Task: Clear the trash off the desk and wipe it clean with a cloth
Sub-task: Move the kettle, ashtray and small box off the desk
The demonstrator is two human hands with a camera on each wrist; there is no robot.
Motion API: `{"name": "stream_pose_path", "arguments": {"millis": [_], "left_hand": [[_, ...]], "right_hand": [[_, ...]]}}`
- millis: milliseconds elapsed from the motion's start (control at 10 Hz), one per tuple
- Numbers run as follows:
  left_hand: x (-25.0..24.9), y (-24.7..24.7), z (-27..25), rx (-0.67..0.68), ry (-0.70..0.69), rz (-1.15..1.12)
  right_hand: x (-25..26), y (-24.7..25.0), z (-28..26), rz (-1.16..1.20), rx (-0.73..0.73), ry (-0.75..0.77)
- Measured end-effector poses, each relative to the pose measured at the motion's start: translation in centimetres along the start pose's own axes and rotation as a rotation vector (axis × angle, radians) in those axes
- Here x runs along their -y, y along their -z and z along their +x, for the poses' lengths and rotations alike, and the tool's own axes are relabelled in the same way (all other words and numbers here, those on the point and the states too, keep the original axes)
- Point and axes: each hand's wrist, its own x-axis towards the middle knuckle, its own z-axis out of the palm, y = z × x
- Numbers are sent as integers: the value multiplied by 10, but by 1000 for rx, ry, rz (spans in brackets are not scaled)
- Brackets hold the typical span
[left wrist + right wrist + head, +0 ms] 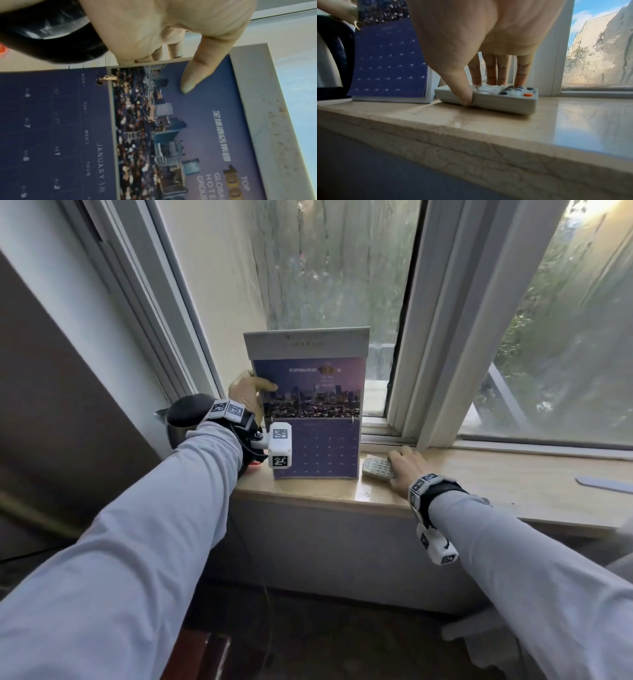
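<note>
A purple desk calendar [310,405] with a city photo stands upright on the marble windowsill [479,477]. My left hand [248,392] pinches its left edge, thumb on the front [190,75] and fingers behind. Just right of the calendar lies a grey remote control [378,467] with an orange button [527,94]. My right hand [406,469] grips it from above, thumb [464,93] on the near side and fingers over the far side. The calendar [388,65] and remote [496,98] sit close together on the sill [488,121].
A kettle with a black handle [186,414] stands left of the calendar, by my left wrist. A flat grey object [604,484] lies at the sill's far right. Window frames [442,337] rise directly behind the sill; the wall drops away below its front edge.
</note>
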Motion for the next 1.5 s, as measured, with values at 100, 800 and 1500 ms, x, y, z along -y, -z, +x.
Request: {"name": "stream_pose_path", "arguments": {"millis": [100,800,1500], "left_hand": [[7,-2,8,-21,-35,-20],[45,42,-139,-292,-77,0],[205,478,-471,-571,341,431]], "right_hand": [[-1,-2,4,-27,7,-9],[45,-6,-61,83,-36,247],[384,-104,-279,-2,341,564]]}}
